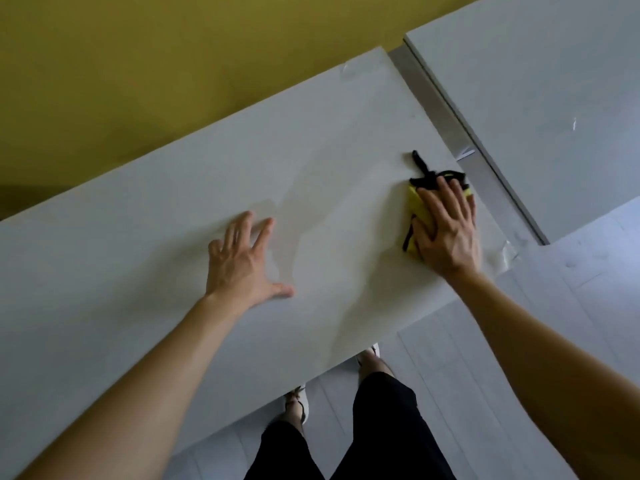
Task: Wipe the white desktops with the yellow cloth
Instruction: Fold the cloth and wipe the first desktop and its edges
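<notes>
A long white desktop (173,209) runs across the view. Near its right end lies the yellow cloth (417,206) with black trim and a black loop. My right hand (446,226) lies flat on top of the cloth, fingers straight and spread, pressing it onto the desk. My left hand (244,261) rests on the middle of the same desktop with its fingers spread and holds nothing. A second white desktop (540,98) stands to the right, set apart by a narrow grey gap (446,119).
A yellow wall (138,64) runs behind the desks. Light grey floor (519,323) shows at the lower right, where my legs in black shorts (381,427) stand at the desk's near edge. A wrinkled bit of film (507,252) sticks out at the desk's right corner.
</notes>
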Action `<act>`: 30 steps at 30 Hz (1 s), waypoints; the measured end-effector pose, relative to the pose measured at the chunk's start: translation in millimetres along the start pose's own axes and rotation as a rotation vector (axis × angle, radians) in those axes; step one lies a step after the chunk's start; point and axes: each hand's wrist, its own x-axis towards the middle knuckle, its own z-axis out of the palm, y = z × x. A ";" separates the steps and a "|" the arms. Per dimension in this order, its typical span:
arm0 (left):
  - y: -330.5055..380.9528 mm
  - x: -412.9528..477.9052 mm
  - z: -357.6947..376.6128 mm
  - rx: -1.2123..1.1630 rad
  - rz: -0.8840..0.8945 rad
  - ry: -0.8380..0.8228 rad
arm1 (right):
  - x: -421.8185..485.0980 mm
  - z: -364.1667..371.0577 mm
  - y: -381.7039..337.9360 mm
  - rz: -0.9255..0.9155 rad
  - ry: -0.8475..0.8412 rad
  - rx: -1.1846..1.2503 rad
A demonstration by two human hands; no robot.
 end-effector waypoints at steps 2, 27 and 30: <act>-33.4 -24.4 16.9 -0.039 0.099 0.055 | -7.6 7.2 -22.3 0.175 0.030 -0.012; -61.8 -113.7 63.3 -0.245 0.325 0.108 | -167.2 -38.3 -158.9 -0.159 -0.425 -0.079; -11.2 -102.1 57.9 -0.222 0.481 0.088 | -217.2 -42.1 -139.7 0.336 -0.217 -0.013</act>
